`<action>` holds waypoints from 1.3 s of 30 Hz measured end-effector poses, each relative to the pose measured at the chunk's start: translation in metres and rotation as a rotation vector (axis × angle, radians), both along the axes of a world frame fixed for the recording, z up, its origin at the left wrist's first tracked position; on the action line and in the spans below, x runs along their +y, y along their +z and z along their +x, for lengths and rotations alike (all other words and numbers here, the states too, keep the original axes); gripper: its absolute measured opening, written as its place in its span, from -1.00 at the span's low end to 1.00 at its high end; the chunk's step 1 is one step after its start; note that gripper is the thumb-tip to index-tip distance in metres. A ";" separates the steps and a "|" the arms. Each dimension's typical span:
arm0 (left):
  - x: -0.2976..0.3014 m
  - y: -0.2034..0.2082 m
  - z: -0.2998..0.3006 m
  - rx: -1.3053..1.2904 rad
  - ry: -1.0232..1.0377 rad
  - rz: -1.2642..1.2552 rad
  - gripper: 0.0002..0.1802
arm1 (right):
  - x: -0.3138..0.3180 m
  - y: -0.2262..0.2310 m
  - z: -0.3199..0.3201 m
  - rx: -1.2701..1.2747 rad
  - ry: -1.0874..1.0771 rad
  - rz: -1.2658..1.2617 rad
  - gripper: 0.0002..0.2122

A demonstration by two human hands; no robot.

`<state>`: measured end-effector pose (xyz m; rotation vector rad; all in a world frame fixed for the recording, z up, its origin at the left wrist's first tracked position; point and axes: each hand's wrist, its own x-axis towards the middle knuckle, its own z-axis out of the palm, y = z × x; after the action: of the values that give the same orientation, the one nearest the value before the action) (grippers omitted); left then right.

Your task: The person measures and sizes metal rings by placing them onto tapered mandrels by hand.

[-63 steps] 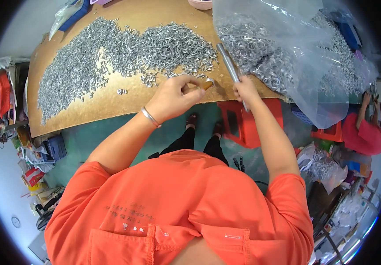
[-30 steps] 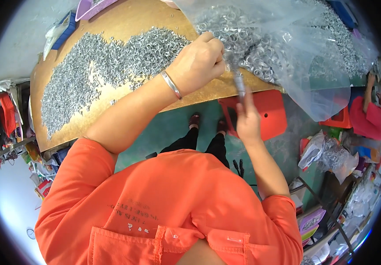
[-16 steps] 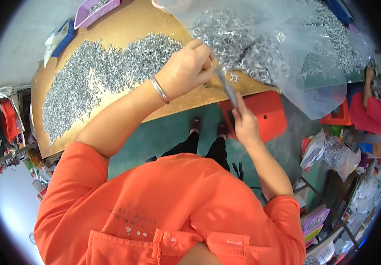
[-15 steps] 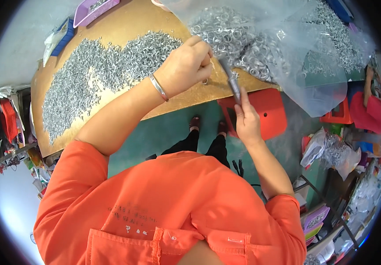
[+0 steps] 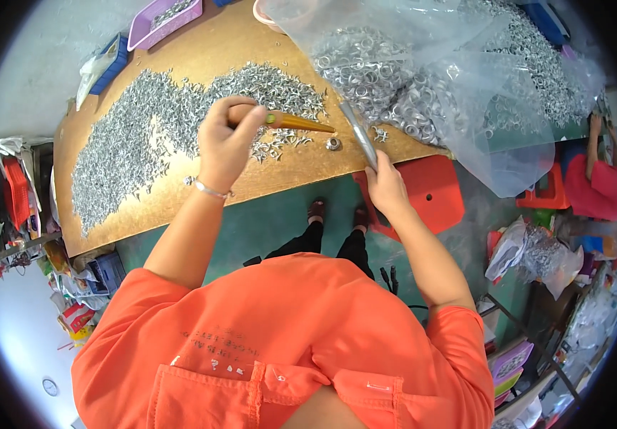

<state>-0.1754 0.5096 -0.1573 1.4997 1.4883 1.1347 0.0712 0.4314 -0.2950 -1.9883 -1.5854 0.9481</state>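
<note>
My left hand (image 5: 226,146) is closed around the brown handle of a tapered golden tool (image 5: 297,123), whose narrow tip points right over the table. In my right hand (image 5: 388,187) is a grey metal bar (image 5: 358,134), held by its near end and slanting up to the left. Its far end lies near the golden tip; I cannot tell whether they touch. Below that tip a small silvery ring (image 5: 333,144) sits on the table. A few shiny metal pieces (image 5: 380,134) lie right of the bar. Behind my left hand spreads a heap of small silvery metal pieces (image 5: 130,136).
The wooden table (image 5: 294,161) has a curved near edge. A clear plastic sheet (image 5: 515,161) lies by a pile of metal rings (image 5: 369,68). A purple tray (image 5: 144,32) and blue bin (image 5: 112,66) stand at the back left. A red stool (image 5: 430,204) stands below the table; another person's arm (image 5: 595,139) shows far right.
My left hand has moved left and slightly down, and the golden tool now shows, pointing right. The grey bar and my right hand have shifted slightly left and down.
</note>
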 end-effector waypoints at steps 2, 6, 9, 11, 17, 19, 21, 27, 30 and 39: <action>-0.008 0.003 -0.016 -0.283 0.106 -0.084 -0.82 | 0.014 0.003 -0.011 -0.018 0.014 0.035 -0.60; -0.024 -0.002 -0.051 -0.604 0.241 -0.158 -0.82 | 0.038 -0.002 -0.025 -0.127 0.093 0.033 -0.49; -0.039 -0.009 -0.070 -0.695 0.321 -0.209 -0.85 | 0.054 -0.001 -0.035 -0.162 0.149 -0.015 -0.39; -0.046 -0.014 -0.074 -0.725 0.375 -0.228 -0.86 | 0.064 -0.006 -0.039 -0.244 0.134 0.058 -0.41; -0.056 -0.027 -0.089 -0.738 0.403 -0.243 -0.87 | 0.068 -0.009 -0.056 -0.338 0.199 0.473 -0.71; -0.056 -0.027 -0.088 -0.773 0.428 -0.303 -0.84 | 0.062 -0.011 -0.065 -0.336 0.354 0.155 -0.75; -0.053 -0.032 -0.083 -0.740 0.450 -0.410 -0.76 | 0.060 -0.022 -0.057 -0.318 0.361 0.219 -0.75; -0.054 -0.043 -0.074 -0.862 0.303 -0.581 -0.62 | 0.054 0.016 -0.043 1.144 -0.237 -0.192 -0.76; -0.057 -0.038 -0.068 -0.932 0.156 -0.678 -0.66 | 0.037 0.046 -0.036 1.399 -0.164 -0.154 -0.74; -0.049 -0.015 -0.016 -1.015 -0.641 -0.831 -0.77 | 0.001 0.114 -0.043 1.568 -0.078 0.099 -0.85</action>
<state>-0.1911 0.4607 -0.1720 0.5424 0.5382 0.5668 0.0277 0.4323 -0.1813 -0.6394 -0.5657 1.6560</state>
